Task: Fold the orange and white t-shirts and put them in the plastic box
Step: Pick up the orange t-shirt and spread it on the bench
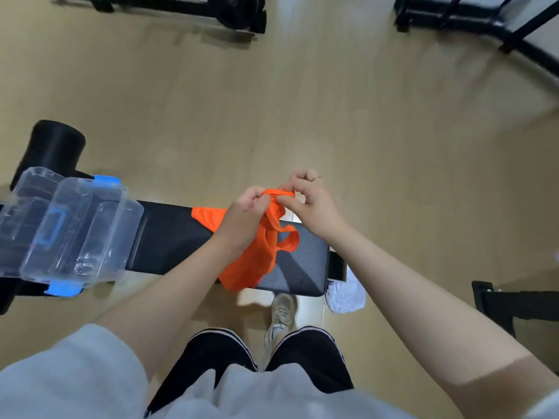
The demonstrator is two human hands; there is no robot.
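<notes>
Orange fabric is bunched between both hands above the far edge of a black padded surface. The orange t-shirt hangs from those grips, its lower part draped down across the surface and spilling over the near edge, while another flap of it lies flat on the surface toward the far edge, just left of the left wrist. The left hand is closed, pinching a hem of the shirt between thumb and fingers. The right hand is also closed on the same strip of hem, thumb and forefinger pressed together, with a thin ring on one finger; the two hands are nearly touching. A loop of the orange cloth curls below the right hand. At the left end of the surface stands the clear plastic box, with blue latches on its far and near sides and a blue handle showing through its lid. The white t-shirt lies crumpled off the right end of the surface, down by the floor, which is pale wood. A light sneaker shows below the near edge.
</notes>
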